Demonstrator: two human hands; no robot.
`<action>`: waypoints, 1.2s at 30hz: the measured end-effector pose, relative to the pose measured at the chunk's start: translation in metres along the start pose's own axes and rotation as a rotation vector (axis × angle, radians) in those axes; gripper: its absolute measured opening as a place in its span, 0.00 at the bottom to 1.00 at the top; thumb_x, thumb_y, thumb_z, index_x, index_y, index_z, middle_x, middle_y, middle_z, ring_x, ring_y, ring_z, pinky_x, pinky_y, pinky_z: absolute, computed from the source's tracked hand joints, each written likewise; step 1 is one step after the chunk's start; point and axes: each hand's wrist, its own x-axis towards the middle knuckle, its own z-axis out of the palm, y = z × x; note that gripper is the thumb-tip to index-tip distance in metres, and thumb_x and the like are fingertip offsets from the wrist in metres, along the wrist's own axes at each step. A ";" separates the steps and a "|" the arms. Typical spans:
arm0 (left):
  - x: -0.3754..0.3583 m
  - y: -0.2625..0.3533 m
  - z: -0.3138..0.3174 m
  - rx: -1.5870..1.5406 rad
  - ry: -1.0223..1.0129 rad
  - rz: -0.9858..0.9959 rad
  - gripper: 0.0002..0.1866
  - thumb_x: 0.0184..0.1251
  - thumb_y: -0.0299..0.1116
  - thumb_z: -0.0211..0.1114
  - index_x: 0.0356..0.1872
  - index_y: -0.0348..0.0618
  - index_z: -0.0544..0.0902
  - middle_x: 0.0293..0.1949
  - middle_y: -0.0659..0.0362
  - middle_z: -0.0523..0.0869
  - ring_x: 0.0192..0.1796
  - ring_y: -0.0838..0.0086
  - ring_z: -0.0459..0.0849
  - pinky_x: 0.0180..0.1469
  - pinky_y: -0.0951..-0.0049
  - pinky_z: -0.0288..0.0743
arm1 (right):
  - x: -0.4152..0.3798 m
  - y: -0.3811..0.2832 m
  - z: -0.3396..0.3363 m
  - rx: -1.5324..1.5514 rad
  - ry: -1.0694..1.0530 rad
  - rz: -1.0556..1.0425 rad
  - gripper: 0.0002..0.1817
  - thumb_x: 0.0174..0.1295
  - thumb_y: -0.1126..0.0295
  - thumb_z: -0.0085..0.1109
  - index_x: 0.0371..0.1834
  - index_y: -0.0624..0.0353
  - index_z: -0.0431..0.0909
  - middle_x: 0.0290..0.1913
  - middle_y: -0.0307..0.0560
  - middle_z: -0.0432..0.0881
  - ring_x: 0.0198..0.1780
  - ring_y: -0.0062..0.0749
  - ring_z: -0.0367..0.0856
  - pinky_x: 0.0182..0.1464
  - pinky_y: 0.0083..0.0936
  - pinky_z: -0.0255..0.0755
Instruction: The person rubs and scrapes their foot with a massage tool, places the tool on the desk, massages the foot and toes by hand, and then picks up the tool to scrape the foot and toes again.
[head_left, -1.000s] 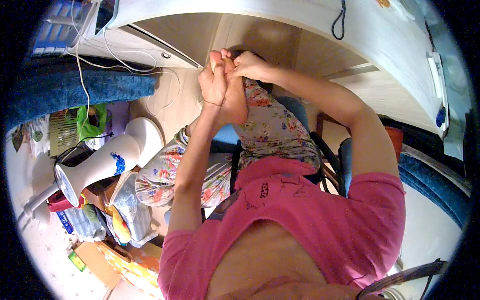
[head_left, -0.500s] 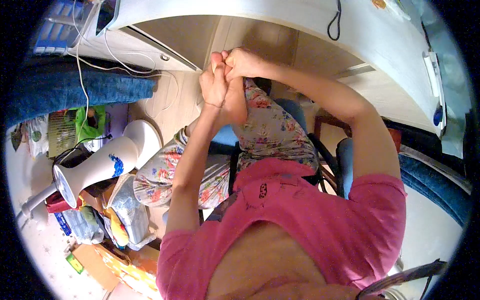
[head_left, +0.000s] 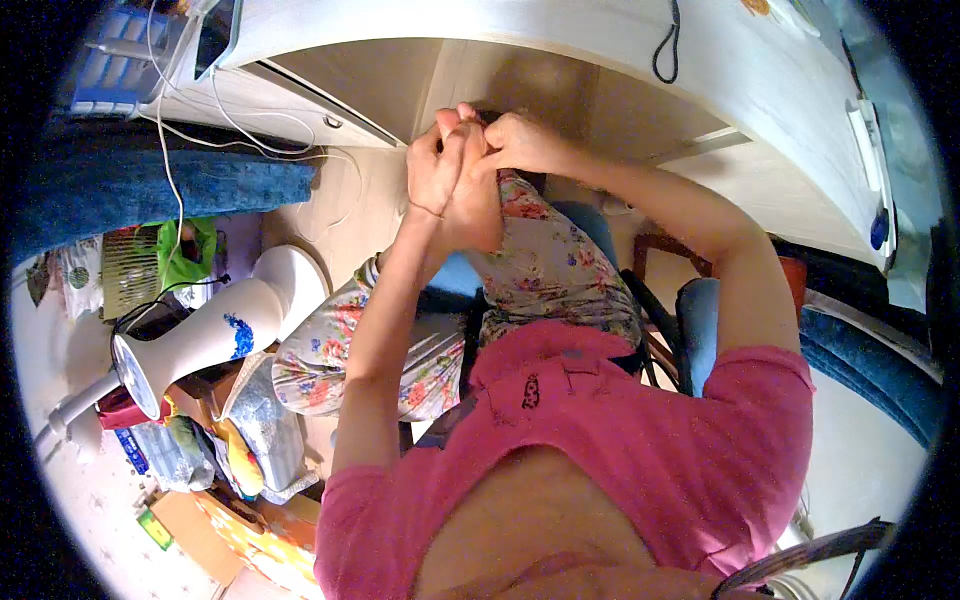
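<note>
A bare foot (head_left: 474, 205) is raised, its sole turned up, over the leg in floral trousers (head_left: 555, 260). My left hand (head_left: 434, 172) is wrapped round the foot's left side near the toes, with its fingers curled. On the other side of the toes is my right hand (head_left: 522, 143), its fingers bent and closed against the edge of the foot. The far side of the foot is hidden by the hands.
A white desk (head_left: 340, 20) with a dangling black cord (head_left: 668, 55) curves ahead. White cables (head_left: 165, 150) hang at the left. Below them stand a white pedestal object (head_left: 205, 335) and bags (head_left: 265, 420). A blue chair (head_left: 697, 320) is at the right.
My right hand has moved slightly right and down, from the toes to the side of the foot. The foot and my left hand have shifted slightly right in the view.
</note>
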 end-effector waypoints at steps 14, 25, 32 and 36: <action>0.013 -0.062 0.015 -0.290 0.180 0.021 0.16 0.56 0.37 0.51 0.24 0.32 0.78 0.19 0.49 0.79 0.25 0.70 0.79 0.30 0.71 0.71 | 0.019 0.018 0.039 0.347 -0.097 0.110 0.28 0.42 0.44 0.59 0.27 0.65 0.77 0.23 0.50 0.78 0.23 0.34 0.75 0.28 0.28 0.68; 0.006 -0.033 0.016 -0.308 0.144 -0.062 0.16 0.56 0.37 0.51 0.23 0.30 0.77 0.17 0.53 0.78 0.26 0.75 0.77 0.30 0.72 0.70 | 0.016 -0.005 0.006 -0.116 0.189 -0.302 0.20 0.37 0.54 0.63 0.11 0.61 0.72 0.14 0.50 0.71 0.18 0.35 0.70 0.24 0.30 0.65; 0.010 -0.057 0.011 -0.222 0.231 0.016 0.18 0.54 0.39 0.52 0.20 0.32 0.77 0.15 0.48 0.77 0.20 0.70 0.78 0.26 0.69 0.70 | 0.028 0.018 0.049 0.228 0.085 0.081 0.22 0.37 0.54 0.65 0.11 0.64 0.72 0.11 0.50 0.68 0.13 0.28 0.63 0.19 0.28 0.59; 0.007 -0.026 0.013 -0.539 0.141 -0.029 0.14 0.57 0.32 0.48 0.21 0.31 0.74 0.21 0.52 0.79 0.26 0.75 0.77 0.31 0.74 0.71 | 0.017 0.025 0.057 0.409 -0.005 0.231 0.27 0.41 0.46 0.59 0.11 0.64 0.73 0.14 0.51 0.72 0.15 0.34 0.67 0.20 0.31 0.62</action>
